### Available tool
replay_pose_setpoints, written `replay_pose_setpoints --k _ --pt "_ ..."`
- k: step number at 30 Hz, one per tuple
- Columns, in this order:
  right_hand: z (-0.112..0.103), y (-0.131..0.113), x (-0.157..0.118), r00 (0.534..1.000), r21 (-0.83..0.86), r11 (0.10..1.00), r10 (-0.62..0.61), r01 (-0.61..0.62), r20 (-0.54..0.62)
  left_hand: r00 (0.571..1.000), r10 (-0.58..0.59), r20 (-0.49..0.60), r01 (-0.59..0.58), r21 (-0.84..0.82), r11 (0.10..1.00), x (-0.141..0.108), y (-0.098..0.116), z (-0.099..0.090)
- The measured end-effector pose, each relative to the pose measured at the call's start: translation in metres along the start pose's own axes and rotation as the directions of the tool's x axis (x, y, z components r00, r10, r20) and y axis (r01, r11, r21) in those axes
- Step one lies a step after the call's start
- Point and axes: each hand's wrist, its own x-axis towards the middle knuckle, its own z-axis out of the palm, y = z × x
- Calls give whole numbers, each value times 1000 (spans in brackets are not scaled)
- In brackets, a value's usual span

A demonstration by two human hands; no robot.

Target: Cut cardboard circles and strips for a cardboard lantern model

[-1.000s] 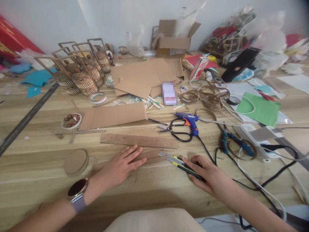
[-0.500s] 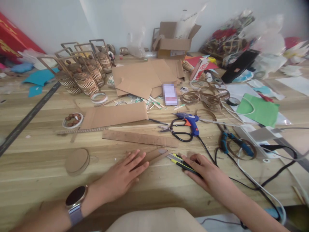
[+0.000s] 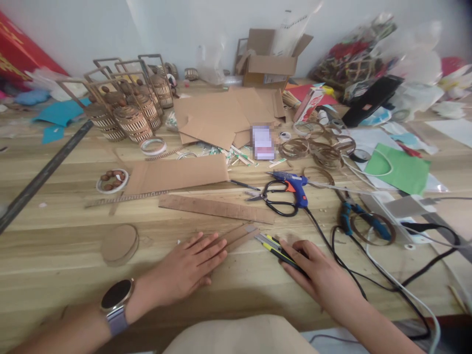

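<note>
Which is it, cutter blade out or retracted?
Out: the metal blade shows beyond the yellow-and-black cutter in the right hand.

left wrist: watch (image 3: 117, 294), round dark face, pale-gold rim, greyish-purple band (image 3: 117, 322) | body: plain cream clothing (image 3: 241, 338)

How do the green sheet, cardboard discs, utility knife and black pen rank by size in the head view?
Green sheet
Cardboard discs and utility knife: too close to rank; the right hand hides part of the knife
Black pen
</note>
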Motion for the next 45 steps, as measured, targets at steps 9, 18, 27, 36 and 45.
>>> replay_pose_setpoints --k 9,18,27,36,45 --pt "-4 -7 -3 1000 -24 1000 -10 9 -16 1000 -28 1 28 25 999 -2 7 1" --pt "1 -3 37 998 30 999 -38 37 45 988 -135 -73 141 80 987 -11 23 12" --pt "7 8 41 992 -10 992 -124 124 -6 976 -208 -61 213 85 973 -2 26 12" --pt "3 -7 41 985 -38 985 -167 166 -39 972 -229 -45 233 100 967 0 28 12" --pt "9 -9 54 984 14 984 -177 178 -27 963 -245 -111 257 110 960 4 30 15"
